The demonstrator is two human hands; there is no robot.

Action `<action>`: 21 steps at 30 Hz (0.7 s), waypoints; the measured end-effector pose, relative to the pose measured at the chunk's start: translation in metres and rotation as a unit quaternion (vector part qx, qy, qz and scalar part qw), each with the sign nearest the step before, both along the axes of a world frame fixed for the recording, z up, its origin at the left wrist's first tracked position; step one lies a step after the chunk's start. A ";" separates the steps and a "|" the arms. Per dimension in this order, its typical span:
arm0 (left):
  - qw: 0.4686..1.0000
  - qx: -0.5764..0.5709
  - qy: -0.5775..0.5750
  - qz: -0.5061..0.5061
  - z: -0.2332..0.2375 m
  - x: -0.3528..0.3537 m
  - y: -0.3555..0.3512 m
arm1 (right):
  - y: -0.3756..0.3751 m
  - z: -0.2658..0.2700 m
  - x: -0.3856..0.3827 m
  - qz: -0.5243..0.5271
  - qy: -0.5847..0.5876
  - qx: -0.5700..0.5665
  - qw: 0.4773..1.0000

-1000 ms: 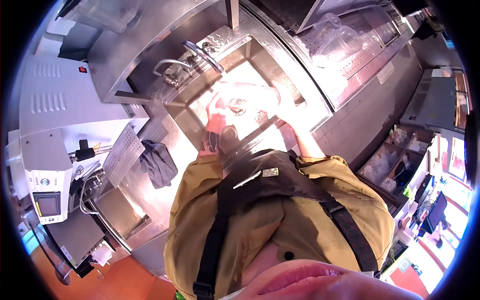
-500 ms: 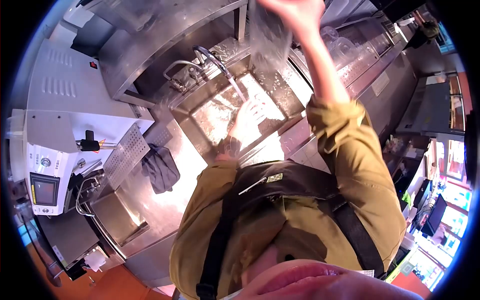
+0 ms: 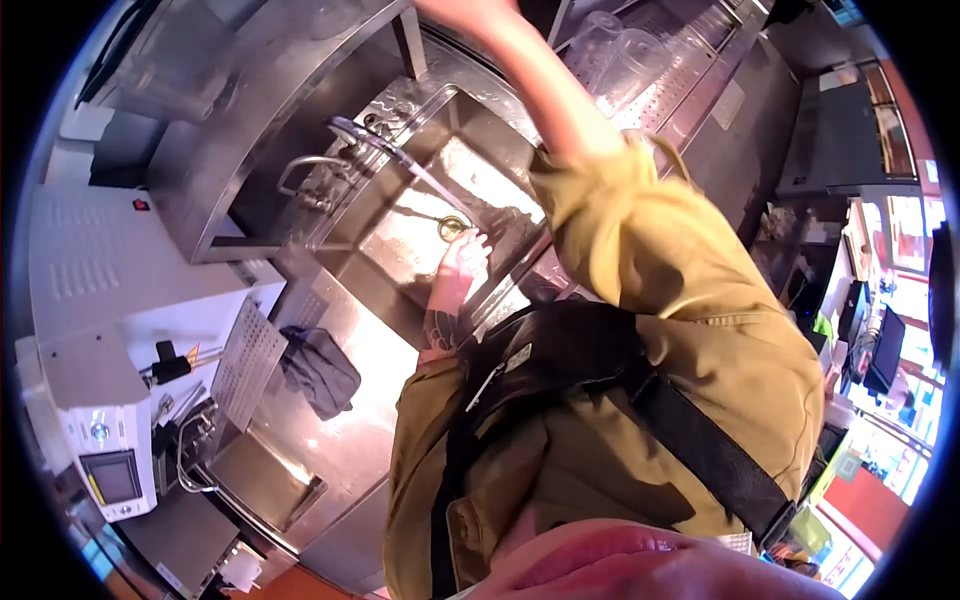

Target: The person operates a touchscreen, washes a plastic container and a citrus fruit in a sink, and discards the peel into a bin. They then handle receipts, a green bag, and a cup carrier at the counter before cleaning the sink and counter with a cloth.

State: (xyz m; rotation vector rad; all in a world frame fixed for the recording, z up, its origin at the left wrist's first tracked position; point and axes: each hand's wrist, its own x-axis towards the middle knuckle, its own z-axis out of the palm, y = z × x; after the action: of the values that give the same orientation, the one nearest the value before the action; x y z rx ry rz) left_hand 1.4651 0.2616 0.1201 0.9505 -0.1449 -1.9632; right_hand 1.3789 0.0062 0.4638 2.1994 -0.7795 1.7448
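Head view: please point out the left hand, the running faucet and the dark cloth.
Left hand (image 3: 464,256): head view, middle of the hand.
Running faucet (image 3: 372,138): head view, on its spout.
Dark cloth (image 3: 320,370): head view, middle of the cloth.

Your left grip (image 3: 466,252) has room to move between the walls of the sink (image 3: 500,145), but the faucet (image 3: 375,142) and its falling water (image 3: 430,182) block the way just ahead. Your right forearm (image 3: 550,95) bars the sink's far right side, with the shelf post (image 3: 413,45) to its left and clear containers (image 3: 622,62) to its right.
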 end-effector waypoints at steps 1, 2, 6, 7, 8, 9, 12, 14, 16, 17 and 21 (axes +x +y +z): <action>1.000 -0.007 -0.002 0.002 -0.002 0.000 0.000 | 0.027 0.000 -0.041 -0.025 0.058 0.052 0.997; 1.000 -0.013 -0.007 0.009 -0.004 0.002 0.000 | 0.027 -0.034 -0.078 -0.179 0.084 0.184 0.963; 0.993 -0.082 -0.087 -0.014 -0.040 -0.014 -0.018 | 0.010 -0.089 -0.209 -0.455 0.238 0.442 0.736; 0.994 -0.052 -0.094 -0.020 -0.045 -0.020 -0.023 | -0.013 -0.123 -0.248 -0.393 0.234 0.425 0.781; 0.997 -0.025 -0.061 -0.030 -0.009 -0.029 -0.032 | -0.012 -0.124 -0.263 -0.325 0.216 0.437 0.810; 0.995 -0.048 -0.084 -0.025 0.003 -0.036 -0.040 | -0.013 -0.124 -0.270 -0.255 0.193 0.445 0.836; 0.978 -0.141 -0.146 0.045 0.064 -0.055 -0.062 | 0.036 -0.094 -0.251 -0.108 0.132 0.397 0.902; 0.904 -0.287 -0.306 0.078 0.114 -0.059 -0.071 | 0.072 -0.068 -0.222 -0.011 0.134 0.410 0.902; 0.781 -0.418 -0.459 0.073 0.146 -0.059 -0.081 | 0.086 -0.073 -0.181 0.084 0.151 0.444 0.879; 0.762 -0.423 -0.483 0.083 0.157 -0.060 -0.089 | 0.088 -0.090 -0.164 0.136 0.161 0.461 0.862; 0.772 -0.386 -0.498 0.081 0.119 -0.029 -0.103 | 0.086 -0.179 -0.103 0.275 0.122 0.560 0.772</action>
State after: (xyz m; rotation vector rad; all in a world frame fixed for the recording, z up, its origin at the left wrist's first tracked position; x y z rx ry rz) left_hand 1.4358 0.1587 0.2388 1.2426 -1.3116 -0.8641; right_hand 1.2755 0.0921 0.2848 3.6499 -1.4738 1.1619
